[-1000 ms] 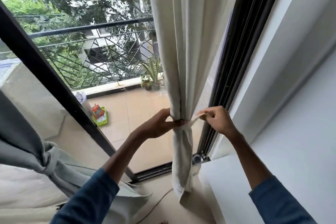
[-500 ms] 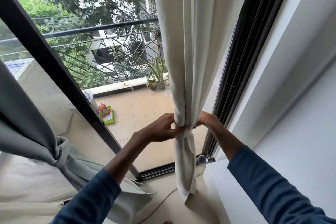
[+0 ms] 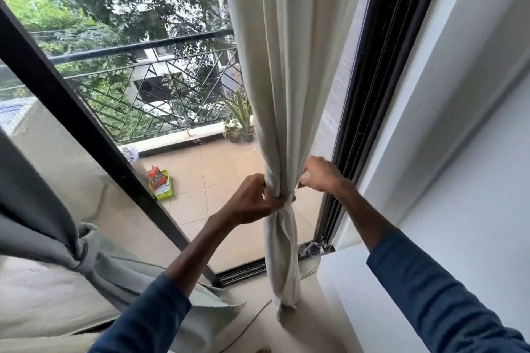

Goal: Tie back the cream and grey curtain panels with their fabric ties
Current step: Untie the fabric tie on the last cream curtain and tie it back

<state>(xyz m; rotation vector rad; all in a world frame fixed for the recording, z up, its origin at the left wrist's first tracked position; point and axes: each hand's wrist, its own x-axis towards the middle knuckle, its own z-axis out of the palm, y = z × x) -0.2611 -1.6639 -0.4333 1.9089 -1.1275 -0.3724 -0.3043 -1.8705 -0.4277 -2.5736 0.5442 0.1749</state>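
The cream curtain panel point(image 3: 289, 71) is seen hanging in front of the glass balcony door, just beside the black door frame point(image 3: 381, 71) at the right. It is gathered into a narrow waist low down, where a cream fabric tie point(image 3: 287, 204) is wrapped around it; below the waist the cloth falls in twisted folds to the floor. The left hand point(image 3: 252, 200) is closed on the gathered cloth and the tie at the left of the waist, with the fingers curled in against the fabric. The right hand point(image 3: 322, 175) is held against the right edge of the panel just above the waist, fingers bent toward the cloth; whether an end of the tie is pinched there cannot be told, since the fingertips are hidden by the fabric. Both forearms are bare below rolled dark blue sleeves point(image 3: 436, 295). At the lower left the grey curtain panel point(image 3: 34, 203) is seen already cinched by a grey tie point(image 3: 81, 249), well apart from the cream one. Through the glass a tiled balcony, a black railing point(image 3: 143, 46), potted plants point(image 3: 239, 123) and a green basket point(image 3: 163, 188) are visible.
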